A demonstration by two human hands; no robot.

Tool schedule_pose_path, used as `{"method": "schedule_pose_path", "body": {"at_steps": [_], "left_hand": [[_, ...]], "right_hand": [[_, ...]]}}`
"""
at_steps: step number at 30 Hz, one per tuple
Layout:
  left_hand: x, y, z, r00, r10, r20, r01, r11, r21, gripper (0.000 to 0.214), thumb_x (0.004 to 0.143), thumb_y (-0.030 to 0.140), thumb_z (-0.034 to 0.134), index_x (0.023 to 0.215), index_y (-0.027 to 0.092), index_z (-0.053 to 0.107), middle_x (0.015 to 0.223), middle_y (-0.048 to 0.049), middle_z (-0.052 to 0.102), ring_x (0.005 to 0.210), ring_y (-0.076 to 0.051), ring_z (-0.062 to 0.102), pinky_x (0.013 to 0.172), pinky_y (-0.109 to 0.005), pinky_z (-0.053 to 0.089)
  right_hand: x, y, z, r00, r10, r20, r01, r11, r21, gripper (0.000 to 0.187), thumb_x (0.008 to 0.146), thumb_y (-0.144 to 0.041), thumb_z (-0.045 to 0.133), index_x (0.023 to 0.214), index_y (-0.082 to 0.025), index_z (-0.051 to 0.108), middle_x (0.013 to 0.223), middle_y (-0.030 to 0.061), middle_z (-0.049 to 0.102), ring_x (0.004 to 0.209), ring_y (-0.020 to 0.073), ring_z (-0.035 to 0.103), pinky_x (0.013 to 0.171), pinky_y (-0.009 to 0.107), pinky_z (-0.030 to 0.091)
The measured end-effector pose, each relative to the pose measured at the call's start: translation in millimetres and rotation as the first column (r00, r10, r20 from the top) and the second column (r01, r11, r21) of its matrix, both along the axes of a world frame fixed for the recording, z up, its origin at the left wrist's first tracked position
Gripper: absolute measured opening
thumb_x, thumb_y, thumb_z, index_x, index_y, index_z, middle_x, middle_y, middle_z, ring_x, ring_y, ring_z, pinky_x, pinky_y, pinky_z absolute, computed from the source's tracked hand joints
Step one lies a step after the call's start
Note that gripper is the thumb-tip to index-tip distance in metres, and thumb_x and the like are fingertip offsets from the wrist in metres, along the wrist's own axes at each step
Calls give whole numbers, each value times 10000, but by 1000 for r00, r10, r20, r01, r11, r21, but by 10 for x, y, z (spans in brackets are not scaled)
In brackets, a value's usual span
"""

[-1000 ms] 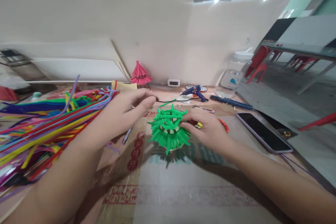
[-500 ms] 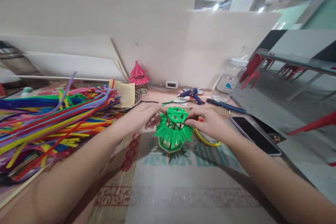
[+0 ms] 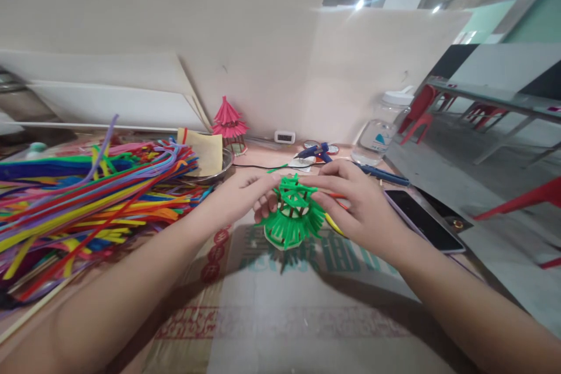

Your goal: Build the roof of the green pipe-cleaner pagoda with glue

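Observation:
A small pagoda-shaped model [image 3: 289,225] of green pipe cleaners stands upright in front of me, with a fringed skirt, brown posts and a pale base. My left hand [image 3: 254,191] is closed at its upper left side, thumb and index finger on the top tier and the other fingers curled. From the right, my right hand [image 3: 350,196] pinches the upper right edge of the green top, index finger reaching over it and thumb below. A green strip end shows between those fingertips; whether it is fixed to the model cannot be seen.
A heap of coloured pipe cleaners [image 3: 96,198] covers the left side. Behind stand a pink pagoda model [image 3: 229,120], a small white clock [image 3: 284,137], a blue glue gun [image 3: 318,152] and a clear bottle [image 3: 379,131]. A phone [image 3: 423,219] lies at right; a yellow pipe cleaner [image 3: 333,224] is near my right hand.
My right hand has risen and turned, its index finger now stretched over the model's top. The left hand has shifted slightly right along the green tier. The view has moved a little.

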State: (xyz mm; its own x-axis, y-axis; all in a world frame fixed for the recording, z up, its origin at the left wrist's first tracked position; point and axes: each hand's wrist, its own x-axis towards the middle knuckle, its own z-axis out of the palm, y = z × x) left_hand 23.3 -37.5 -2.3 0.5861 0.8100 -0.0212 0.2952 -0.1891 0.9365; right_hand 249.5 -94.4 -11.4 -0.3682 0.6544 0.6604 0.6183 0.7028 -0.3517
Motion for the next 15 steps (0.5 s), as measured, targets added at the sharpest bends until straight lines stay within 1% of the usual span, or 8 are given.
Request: {"method": "schedule_pose_path", "body": {"at_steps": [2,4,8,12,15], "left_hand": [[9,-56,27,1000,-17,5,17,999,31,457,938,540,489,724,155,610,652,-15,622,549,-134,587,508,-241,500],[18,-121,61,1000,-25,-16,26,997,68,435,945,514,488,717,161,599,645,-6,609,569,-137,589,529,-241,502],[32,-243,119,995,-62,-75,71,990,123,416,962,473,466,717,165,602,645,0,609,591,-143,602,567,-248,502],[43,-316,145,992,-80,-93,91,989,118,388,960,432,470,717,167,616,648,-1,615,597,-147,606,577,-251,504],[42,-334,144,988,-90,-122,106,985,139,382,965,423,463,726,172,625,659,-4,630,616,-153,615,589,-252,494]], "right_hand": [[-25,-69,31,999,-15,48,14,999,36,227,982,-207,546,1141,-210,708,1013,83,631,945,205,595,808,376,488],[-29,-129,69,998,-18,58,14,998,56,210,983,-195,538,1110,-218,704,998,76,628,920,199,594,779,365,487],[-15,-235,143,994,14,110,-20,998,55,227,944,-114,535,1056,-232,694,982,70,617,896,198,574,747,357,476],[-18,-309,180,980,56,193,-68,996,53,256,907,-70,534,1031,-218,702,977,79,624,920,220,546,777,384,460],[-33,-338,188,977,56,207,-68,996,54,272,898,-60,528,1043,-213,701,991,87,636,950,240,542,815,414,461]]}}
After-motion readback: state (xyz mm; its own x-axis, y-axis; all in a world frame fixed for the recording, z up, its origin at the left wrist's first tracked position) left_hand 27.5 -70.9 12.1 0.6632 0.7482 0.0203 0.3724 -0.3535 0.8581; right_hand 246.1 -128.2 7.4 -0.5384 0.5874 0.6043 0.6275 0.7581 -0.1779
